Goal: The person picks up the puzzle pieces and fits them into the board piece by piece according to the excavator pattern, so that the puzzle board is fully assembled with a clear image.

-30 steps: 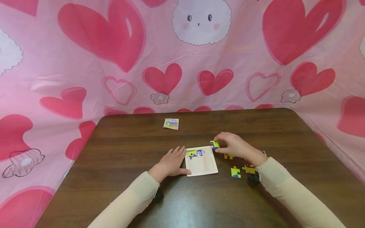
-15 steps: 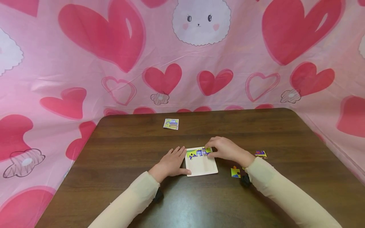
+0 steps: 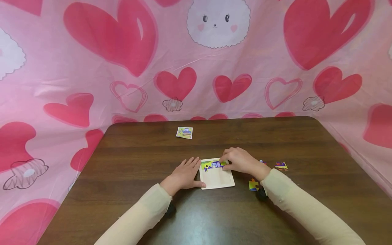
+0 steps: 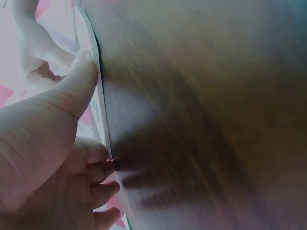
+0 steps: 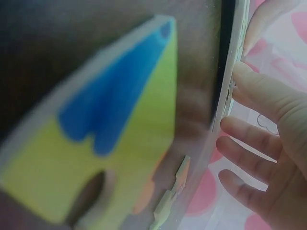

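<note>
A small white puzzle tray (image 3: pixel 217 180) lies on the dark wooden table (image 3: pixel 137 160). Its top row holds yellow and purple pieces (image 3: pixel 211 165). My left hand (image 3: pixel 184 174) lies flat against the tray's left edge, thumb along the near corner. In the left wrist view that thumb (image 4: pixel 79 84) touches the tray's rim (image 4: pixel 101 115). My right hand (image 3: pixel 238 162) covers the tray's top right corner, its fingertips down on the last piece of the row. The right wrist view shows loosely spread fingers (image 5: pixel 249 136) by the tray's edge (image 5: pixel 229 76).
Loose pieces lie right of the tray: a yellow and blue one (image 3: pixel 253 185), blurred and close in the right wrist view (image 5: pixel 110 134), and a purple one (image 3: pixel 280 165). A small picture card (image 3: pixel 184 132) lies at the table's far side. Pink heart-print cloth (image 3: pixel 92 68) hangs behind.
My right hand carried a yellow and purple piece left from beside the tray onto its top right corner and now rests there. The left hand has not moved.
</note>
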Tool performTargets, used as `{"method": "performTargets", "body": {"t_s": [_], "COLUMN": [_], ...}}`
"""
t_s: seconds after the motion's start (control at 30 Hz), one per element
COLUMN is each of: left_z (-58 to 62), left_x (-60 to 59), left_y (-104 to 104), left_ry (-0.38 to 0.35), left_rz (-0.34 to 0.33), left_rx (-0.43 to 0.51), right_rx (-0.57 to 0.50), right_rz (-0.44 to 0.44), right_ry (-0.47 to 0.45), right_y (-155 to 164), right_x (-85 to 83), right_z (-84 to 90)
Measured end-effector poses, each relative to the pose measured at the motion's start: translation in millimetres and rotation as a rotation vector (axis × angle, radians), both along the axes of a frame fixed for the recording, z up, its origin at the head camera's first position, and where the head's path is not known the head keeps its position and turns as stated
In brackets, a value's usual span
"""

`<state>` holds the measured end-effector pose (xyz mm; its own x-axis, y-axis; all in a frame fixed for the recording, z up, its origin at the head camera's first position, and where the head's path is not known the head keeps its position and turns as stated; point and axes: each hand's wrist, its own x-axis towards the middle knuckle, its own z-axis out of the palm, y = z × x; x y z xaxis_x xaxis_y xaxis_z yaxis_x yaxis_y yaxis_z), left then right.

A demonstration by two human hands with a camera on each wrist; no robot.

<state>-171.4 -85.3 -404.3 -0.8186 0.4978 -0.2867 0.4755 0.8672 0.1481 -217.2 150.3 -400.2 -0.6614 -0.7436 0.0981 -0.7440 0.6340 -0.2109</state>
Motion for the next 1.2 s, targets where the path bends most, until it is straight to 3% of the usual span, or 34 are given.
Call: {"method": "performTargets", "body": {"t_s": [0.33, 0.63, 0.87, 1.2], "left_z": [1.0, 1.7, 1.2, 2.5], "left_x": [-0.9, -1.2, -1.1, 0.4], "left_y": [1, 1, 1, 1], "left_ry": [-0.002, -0.004, 0.000, -0.002], "left_rz": [-0.008, -0.009, -0.010, 0.002], "left_rx": [-0.003, 0.004, 0.004, 0.006], "right_rx": [0.030, 0.054, 0.052, -0.037], "right_rz": [-0.038, -0.071, -0.085, -0.079], "right_ry": [-0.016, 0.030, -0.010, -0.024], "right_y": [-2, -6, -5, 8], "right_x": [0.5, 1.0, 2.0, 1.9], "right_z": [2.1, 1.2, 1.7, 10.9]}}
